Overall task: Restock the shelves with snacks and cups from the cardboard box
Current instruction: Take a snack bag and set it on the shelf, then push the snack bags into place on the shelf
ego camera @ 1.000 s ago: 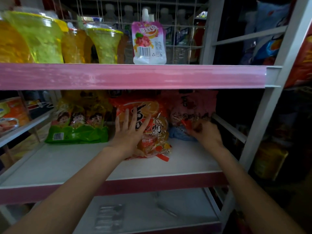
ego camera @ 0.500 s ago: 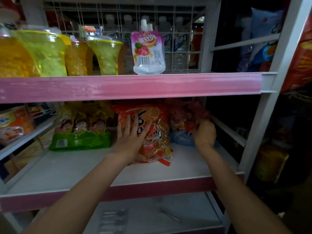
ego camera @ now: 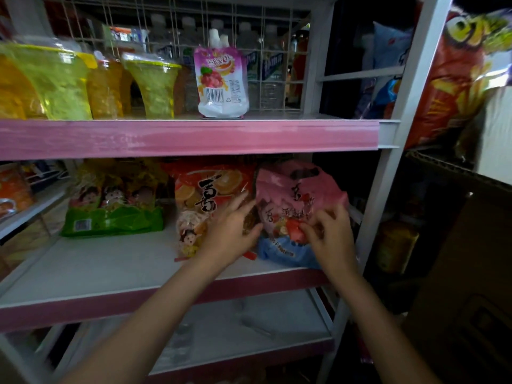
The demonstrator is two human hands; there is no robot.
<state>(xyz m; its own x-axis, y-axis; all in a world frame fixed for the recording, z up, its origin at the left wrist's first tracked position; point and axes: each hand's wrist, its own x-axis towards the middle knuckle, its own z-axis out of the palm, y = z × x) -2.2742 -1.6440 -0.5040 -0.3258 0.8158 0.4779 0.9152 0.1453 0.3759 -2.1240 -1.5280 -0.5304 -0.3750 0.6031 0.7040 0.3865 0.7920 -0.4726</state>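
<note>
Snack bags on the middle shelf point(ego camera: 116, 275) need squaring up, & that looks like the step you're on. Your right hand point(ego camera: 331, 239) has fingers curled, pinching the crinkly front of the pink bag point(ego camera: 297, 189), which leans back just above & behind that hand, w/ a blue pack point(ego camera: 279, 252) under it. Your left hand point(ego camera: 230, 234) is mostly flat, fingers straight, pressing the gap btwn the pink bag & the orange bag point(ego camera: 205, 195) to its left.

Best approach, I'd judge: lift the pink bag from its lower edge, not the loose film, bc thin plastic slips & creases. Use the flat left hand as a stop so the orange bag doesn't tip. Seat it upright, label facing out.

Materials: all soft glossy film pouches, puffy, lumpy w/ small wrapped pieces inside; they'll slump unless propped. Green bag point(ego camera: 113, 217), further left of your left hand, sits low & wide. Shelf surface smooth white, pink front lip; likely slippery for film.
</note>
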